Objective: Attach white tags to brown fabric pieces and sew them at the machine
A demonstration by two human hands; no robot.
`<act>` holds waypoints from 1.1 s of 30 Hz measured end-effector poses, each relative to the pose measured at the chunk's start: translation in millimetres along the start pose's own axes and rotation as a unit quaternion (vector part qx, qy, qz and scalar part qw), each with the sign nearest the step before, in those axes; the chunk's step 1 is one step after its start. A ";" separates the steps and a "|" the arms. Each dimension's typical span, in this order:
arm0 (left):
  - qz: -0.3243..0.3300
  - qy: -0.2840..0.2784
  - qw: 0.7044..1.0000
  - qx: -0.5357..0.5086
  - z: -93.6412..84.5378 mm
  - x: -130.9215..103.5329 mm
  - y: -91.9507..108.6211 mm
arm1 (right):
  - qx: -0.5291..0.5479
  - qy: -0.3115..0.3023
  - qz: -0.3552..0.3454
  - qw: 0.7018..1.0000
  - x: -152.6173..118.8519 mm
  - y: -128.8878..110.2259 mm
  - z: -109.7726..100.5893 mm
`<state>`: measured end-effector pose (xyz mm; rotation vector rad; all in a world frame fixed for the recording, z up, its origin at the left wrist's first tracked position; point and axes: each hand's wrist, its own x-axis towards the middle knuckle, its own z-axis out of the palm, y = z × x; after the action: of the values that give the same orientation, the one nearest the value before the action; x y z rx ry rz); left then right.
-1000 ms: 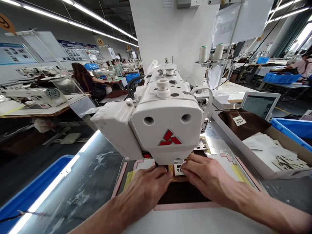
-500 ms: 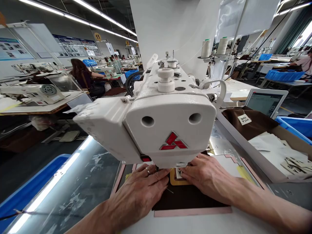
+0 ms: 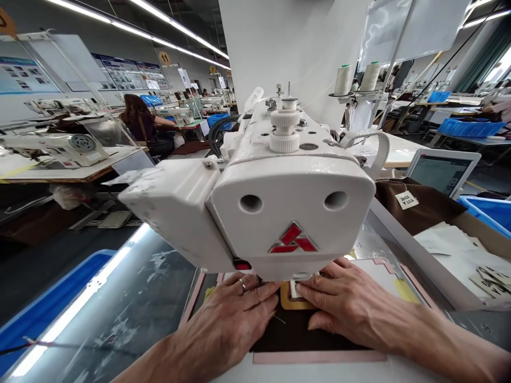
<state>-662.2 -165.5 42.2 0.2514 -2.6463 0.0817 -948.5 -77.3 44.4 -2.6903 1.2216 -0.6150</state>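
Under the head of a white sewing machine (image 3: pixel 291 213) lies dark brown fabric (image 3: pixel 287 332), edged by pink strips. A yellow frame (image 3: pixel 286 302) rests on the fabric around a small white label (image 3: pixel 294 290). My left hand (image 3: pixel 239 314), with a ring on one finger, lies flat on the fabric left of the frame. My right hand (image 3: pixel 351 303) is spread over the frame's right side, its fingertips on the label. The machine head hides the needle area.
At the right, a box (image 3: pixel 423 266) holds white tags and brown material, with a tablet (image 3: pixel 443 170) behind it. A blue bin (image 3: pixel 72 298) stands at the lower left. Thread cones (image 3: pixel 343 80) stand behind; a person (image 3: pixel 139 122) sits farther left.
The view has shifted slightly. My right hand's thumb has spread away from its fingers, and the fingertips now cover more of the label. My left hand remains flat on the fabric.
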 end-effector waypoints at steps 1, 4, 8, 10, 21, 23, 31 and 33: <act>-0.003 -0.005 1.000 -0.002 0.0 -0.3 -0.1 | 0.000 -0.006 0.000 1.000 -0.1 1.2 0.5; -0.007 -0.018 1.000 -0.010 -0.5 -0.2 -0.7 | 0.004 -0.034 0.006 0.999 -0.8 3.1 0.3; 0.003 -0.023 1.000 -0.003 -1.4 0.1 -2.0 | 0.006 -0.054 0.012 0.998 -2.5 2.9 -2.8; 0.001 -0.025 1.000 -0.008 -1.8 -0.3 -2.3 | 0.000 -0.060 0.017 0.998 -3.0 2.5 -4.2; 0.003 -0.010 1.000 -0.014 -3.2 1.8 -1.6 | -0.025 -0.058 0.024 0.998 5.3 -1.6 -4.4; 0.001 -0.014 1.000 -0.011 -2.5 0.4 -1.5 | -0.028 -0.056 0.026 0.998 6.3 -1.8 -3.5; 0.013 -0.014 1.000 0.016 -5.3 3.9 -2.6 | -0.018 -0.058 0.037 0.997 4.3 -2.9 -2.3; 0.016 -0.015 0.999 0.023 -5.9 5.1 -2.9 | -0.018 -0.062 0.037 0.997 5.9 -4.1 -3.9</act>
<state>-663.4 -168.5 49.8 0.2270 -2.6810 0.1506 -943.8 -78.8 50.9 -2.6523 1.3047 -0.4126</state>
